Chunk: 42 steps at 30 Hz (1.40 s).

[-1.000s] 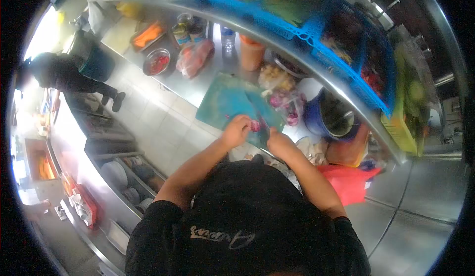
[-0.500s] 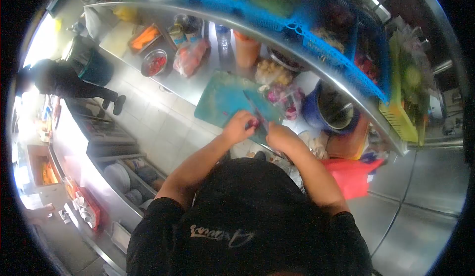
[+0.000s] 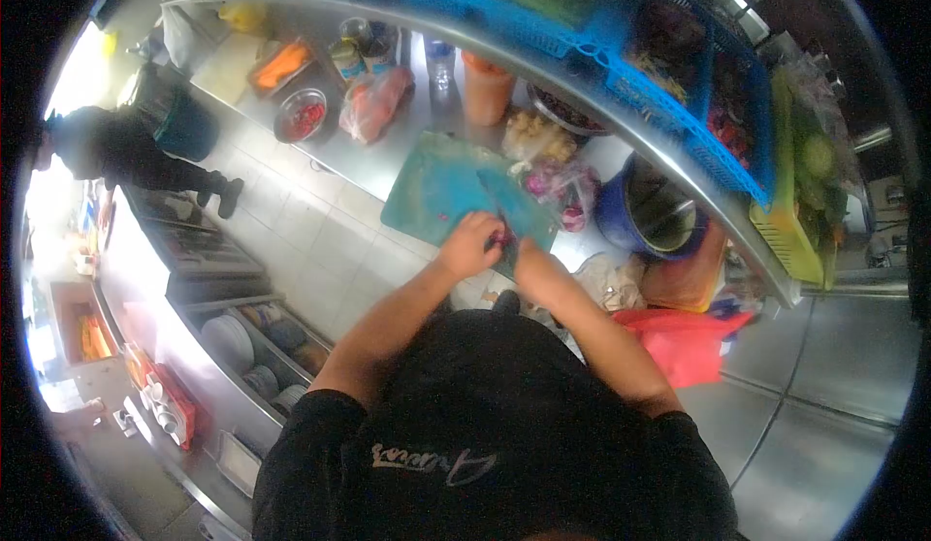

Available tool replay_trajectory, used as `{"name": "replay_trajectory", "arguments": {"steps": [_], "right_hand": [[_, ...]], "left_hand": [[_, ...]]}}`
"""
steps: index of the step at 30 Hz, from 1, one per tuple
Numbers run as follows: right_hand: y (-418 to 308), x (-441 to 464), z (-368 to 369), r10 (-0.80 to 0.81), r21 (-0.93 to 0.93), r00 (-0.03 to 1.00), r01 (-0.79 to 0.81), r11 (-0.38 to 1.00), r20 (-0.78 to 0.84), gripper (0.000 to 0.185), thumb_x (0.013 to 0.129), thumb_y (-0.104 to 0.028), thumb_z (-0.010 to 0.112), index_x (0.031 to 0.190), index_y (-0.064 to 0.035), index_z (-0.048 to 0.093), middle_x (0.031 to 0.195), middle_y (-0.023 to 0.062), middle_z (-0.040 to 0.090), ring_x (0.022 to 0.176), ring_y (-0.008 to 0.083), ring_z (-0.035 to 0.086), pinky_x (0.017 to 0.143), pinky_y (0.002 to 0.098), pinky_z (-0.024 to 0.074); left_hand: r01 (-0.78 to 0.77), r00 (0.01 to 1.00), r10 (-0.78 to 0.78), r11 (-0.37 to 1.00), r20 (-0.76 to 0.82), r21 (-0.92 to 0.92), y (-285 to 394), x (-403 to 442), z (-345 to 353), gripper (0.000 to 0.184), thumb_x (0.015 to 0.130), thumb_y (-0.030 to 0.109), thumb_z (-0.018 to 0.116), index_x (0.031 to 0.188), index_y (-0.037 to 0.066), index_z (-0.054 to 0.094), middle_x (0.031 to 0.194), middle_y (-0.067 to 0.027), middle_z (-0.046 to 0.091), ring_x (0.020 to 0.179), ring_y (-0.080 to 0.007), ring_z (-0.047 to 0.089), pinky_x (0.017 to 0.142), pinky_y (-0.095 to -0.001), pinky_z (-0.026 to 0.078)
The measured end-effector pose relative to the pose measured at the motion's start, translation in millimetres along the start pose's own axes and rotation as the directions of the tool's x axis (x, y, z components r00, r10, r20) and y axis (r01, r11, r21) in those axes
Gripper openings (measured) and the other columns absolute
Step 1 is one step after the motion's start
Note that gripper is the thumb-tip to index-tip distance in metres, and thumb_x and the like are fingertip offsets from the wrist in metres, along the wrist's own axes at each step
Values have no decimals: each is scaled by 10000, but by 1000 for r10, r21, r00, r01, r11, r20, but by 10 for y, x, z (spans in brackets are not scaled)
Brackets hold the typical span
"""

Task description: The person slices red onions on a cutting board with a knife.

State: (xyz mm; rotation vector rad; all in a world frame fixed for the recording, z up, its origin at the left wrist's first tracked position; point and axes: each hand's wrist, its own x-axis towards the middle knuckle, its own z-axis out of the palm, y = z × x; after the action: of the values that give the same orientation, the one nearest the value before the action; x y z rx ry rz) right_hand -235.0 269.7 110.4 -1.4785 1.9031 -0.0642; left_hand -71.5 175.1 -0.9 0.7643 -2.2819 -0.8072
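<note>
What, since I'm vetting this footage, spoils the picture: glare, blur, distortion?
Head view throughout: glare whites out the far left; fisheye distortion bows the steel rail, and black corners frame everything; the knife at the right hand is smeared, its edge unclear; things in the blue basket look hazy.

free room over cutting board [image 3: 422,180] at left, plastic bag [image 3: 572,195], blue bucket [image 3: 615,216] blocking right
</note>
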Motion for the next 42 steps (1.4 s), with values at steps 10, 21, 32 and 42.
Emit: {"name": "replay_trajectory", "arguments": {"steps": [10, 21, 32, 42], "right_hand": [[-20, 75, 21, -31, -129, 1000, 31, 991, 0, 291, 957, -105, 504, 1192, 66, 486, 1006, 330, 695, 948, 486, 696, 824, 557, 544], [100, 146, 209, 35, -22, 999, -34, 999, 38, 327, 939, -96, 494, 1216, 77, 488, 986, 339, 697, 958, 489, 697, 832, 563, 542], [120, 135, 261, -34, -63, 999, 34, 997, 4, 333, 972, -90, 398, 1246, 79, 484, 988, 343, 694, 954, 472, 702, 855, 552, 529], [73, 40, 235, -45, -114, 999, 46, 992, 7, 428, 920, -140, 516, 1286, 78, 475, 1063, 359, 680, 998, 510, 670, 883, 582, 517]], "left_hand": [[13, 999, -14, 1000, 36, 15, -63, -18, 58, 343, 766, 170, 716, 1092, 79, 652, 1143, -141, 657, 1106, -359, 596, 998, -483, 456], [-6, 1000, 7, 1000, 19, -19, -55, -5, 14, 316, 750, 165, 743, 1041, 85, 650, 1109, -146, 658, 1080, -368, 604, 972, -469, 477], [-3, 1000, 3, 1000, -21, -25, -80, -18, 47, 285, 752, 139, 727, 1020, 84, 650, 1081, -134, 639, 1066, -376, 593, 953, -464, 491], [22, 999, -25, 994, -21, -103, -74, -61, 52, 219, 759, 160, 685, 961, 77, 688, 982, -169, 643, 1006, -397, 599, 911, -494, 489]]}}
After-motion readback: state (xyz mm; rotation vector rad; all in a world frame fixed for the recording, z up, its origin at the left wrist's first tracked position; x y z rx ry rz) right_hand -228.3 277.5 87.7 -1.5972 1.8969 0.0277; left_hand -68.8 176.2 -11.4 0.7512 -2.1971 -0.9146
